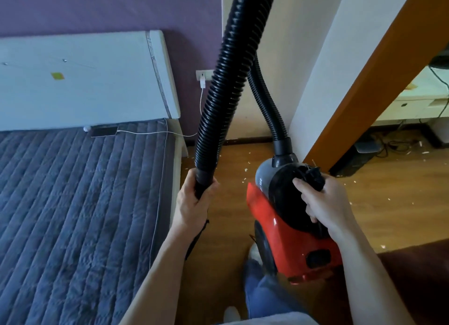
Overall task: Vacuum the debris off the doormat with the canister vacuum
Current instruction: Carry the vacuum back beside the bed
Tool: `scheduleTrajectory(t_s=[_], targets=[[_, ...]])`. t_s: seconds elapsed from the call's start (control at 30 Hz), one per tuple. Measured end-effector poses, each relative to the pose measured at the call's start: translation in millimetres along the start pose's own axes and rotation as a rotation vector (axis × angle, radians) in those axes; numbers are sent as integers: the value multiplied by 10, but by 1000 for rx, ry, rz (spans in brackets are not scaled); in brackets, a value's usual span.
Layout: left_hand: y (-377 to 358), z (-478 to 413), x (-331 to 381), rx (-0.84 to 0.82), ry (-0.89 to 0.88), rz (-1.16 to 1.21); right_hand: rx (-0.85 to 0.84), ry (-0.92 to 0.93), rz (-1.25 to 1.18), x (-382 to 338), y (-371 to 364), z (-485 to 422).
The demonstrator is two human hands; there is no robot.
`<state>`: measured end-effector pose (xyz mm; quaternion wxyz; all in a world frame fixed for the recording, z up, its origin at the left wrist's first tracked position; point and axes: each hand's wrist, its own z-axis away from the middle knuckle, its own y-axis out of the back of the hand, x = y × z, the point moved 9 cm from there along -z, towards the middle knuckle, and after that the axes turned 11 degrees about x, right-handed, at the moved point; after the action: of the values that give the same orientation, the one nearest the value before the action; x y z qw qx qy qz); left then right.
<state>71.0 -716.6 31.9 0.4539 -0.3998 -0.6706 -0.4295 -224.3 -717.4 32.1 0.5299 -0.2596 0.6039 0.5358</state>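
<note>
Suction not started, I'd say. Right hand [323, 203] grips the vacuum [267, 210] by its top handle, apparently lifted. Left hand [194, 203] is closed round the hose [226, 69] end. White scraps [245, 169] litter the floor [388, 191]. Dark mat [418, 271] near right, uncleaned.

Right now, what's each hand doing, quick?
Left hand: closed around the end of the black hose.
Right hand: closed on the top handle of the red canister vacuum.

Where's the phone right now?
Head view, left side: the phone lies on the bed by the white headboard, left of the hose, its white cable running to the wall socket.
</note>
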Motion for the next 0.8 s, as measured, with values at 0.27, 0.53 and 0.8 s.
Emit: scheduleTrajectory(t_s=[0.27, 0.53, 0.8], targets=[[-288, -1165, -333, 86, 46, -49, -71, 9, 13, -211, -553, -1261], [-768, -2622, -483, 205, 56, -41, -173, 20, 72, -601, -1136, -2835], [-926, -3492, -713, 260, 119, -19, -219, 13, 102, -779, -1552, -3786]])
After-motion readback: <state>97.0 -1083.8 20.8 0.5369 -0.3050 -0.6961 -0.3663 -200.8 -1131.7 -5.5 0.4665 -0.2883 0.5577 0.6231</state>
